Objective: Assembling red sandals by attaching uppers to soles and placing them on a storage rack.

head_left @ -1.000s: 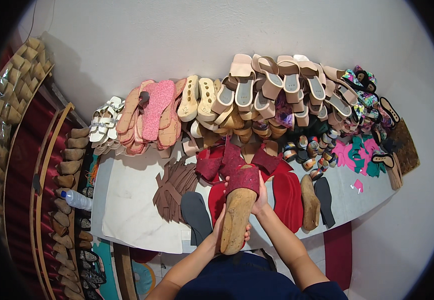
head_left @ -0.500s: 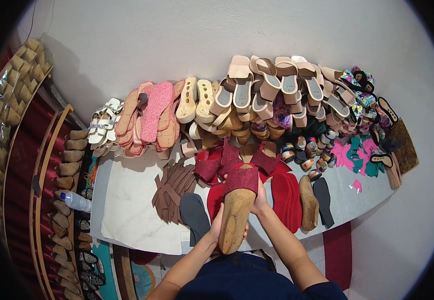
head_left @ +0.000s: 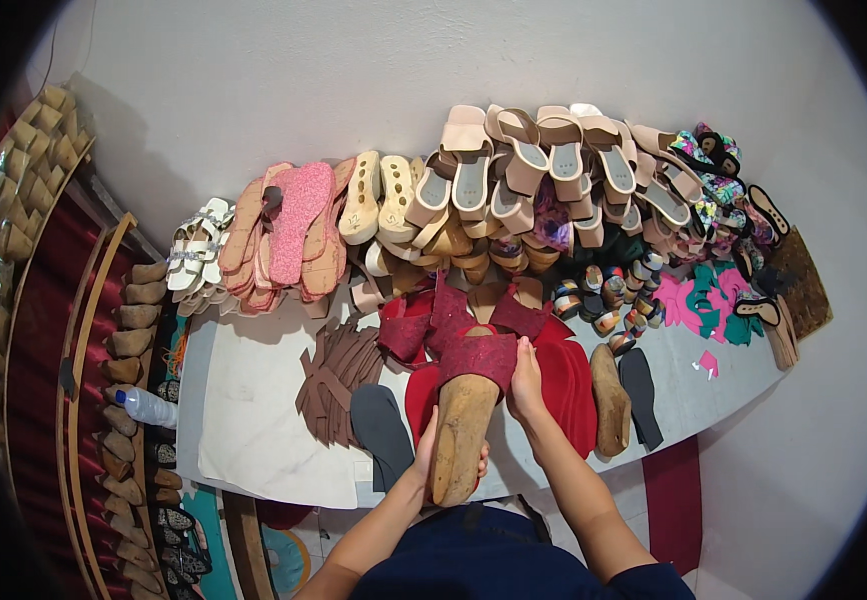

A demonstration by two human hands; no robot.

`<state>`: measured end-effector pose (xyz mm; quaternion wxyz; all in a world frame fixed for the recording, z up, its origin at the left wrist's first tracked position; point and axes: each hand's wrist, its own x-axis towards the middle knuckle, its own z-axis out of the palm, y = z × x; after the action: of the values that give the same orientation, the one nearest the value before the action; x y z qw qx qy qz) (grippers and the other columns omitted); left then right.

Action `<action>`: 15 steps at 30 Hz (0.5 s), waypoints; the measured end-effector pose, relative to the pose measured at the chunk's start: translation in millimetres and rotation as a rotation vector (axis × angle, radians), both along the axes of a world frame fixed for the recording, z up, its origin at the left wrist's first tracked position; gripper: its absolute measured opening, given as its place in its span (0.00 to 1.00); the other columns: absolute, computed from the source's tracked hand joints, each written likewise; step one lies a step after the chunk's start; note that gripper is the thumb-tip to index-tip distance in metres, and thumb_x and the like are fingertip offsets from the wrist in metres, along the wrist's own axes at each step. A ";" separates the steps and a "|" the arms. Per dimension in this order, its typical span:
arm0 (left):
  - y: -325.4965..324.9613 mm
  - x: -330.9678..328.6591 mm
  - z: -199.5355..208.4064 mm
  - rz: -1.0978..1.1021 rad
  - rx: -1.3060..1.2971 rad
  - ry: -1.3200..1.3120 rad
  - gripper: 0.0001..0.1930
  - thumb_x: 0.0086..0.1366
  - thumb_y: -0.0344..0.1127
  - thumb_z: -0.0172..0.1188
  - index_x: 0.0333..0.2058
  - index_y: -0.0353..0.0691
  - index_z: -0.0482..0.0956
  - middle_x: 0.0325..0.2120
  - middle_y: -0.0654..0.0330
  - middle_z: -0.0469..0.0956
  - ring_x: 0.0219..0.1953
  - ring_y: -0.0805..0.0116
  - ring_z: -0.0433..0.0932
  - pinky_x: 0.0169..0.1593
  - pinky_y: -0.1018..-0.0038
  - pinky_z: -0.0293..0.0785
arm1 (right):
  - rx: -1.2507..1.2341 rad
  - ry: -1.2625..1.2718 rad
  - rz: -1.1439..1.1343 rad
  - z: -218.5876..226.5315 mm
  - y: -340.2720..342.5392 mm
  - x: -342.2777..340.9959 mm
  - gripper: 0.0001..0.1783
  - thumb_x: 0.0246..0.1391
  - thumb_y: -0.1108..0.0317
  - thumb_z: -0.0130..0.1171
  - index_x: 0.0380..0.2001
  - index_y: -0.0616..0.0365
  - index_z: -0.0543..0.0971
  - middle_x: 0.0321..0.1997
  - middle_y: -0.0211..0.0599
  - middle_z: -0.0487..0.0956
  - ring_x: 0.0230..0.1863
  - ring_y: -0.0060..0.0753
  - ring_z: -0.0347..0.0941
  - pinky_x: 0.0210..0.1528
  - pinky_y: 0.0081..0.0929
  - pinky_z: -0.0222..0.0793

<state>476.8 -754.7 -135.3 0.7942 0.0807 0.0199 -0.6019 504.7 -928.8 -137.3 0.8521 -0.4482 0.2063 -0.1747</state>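
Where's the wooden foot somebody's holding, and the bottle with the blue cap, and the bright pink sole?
Wooden foot (head_left: pixel 463 435): head view, on its bare wooden middle.
Bottle (head_left: pixel 152 408): head view, on its clear side.
Bright pink sole (head_left: pixel 301 225): head view, on its speckled top.

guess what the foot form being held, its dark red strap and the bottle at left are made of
Foot form: probably wood, worn and fairly matt, judging by its brown, blotchy, marked surface. Strap: fabric or textured synthetic, can't tell which; it looks mottled. Bottle: likely smooth, clear plastic, being thin-looking and see-through.
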 end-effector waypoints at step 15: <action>-13.8 -16.0 -26.8 -0.088 -0.284 0.162 0.26 0.58 0.57 0.39 0.46 0.42 0.64 0.31 0.53 0.68 0.29 0.60 0.69 0.37 0.67 0.64 | 0.520 -0.131 0.070 5.3 17.5 3.3 0.27 0.56 0.45 0.37 0.40 0.60 0.69 0.34 0.36 0.74 0.33 0.28 0.71 0.39 0.26 0.68</action>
<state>460.8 -768.5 -162.0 0.7663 -0.0806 -0.0049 -0.6374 507.9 -911.3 -132.0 0.9556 -0.2087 0.1731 -0.1150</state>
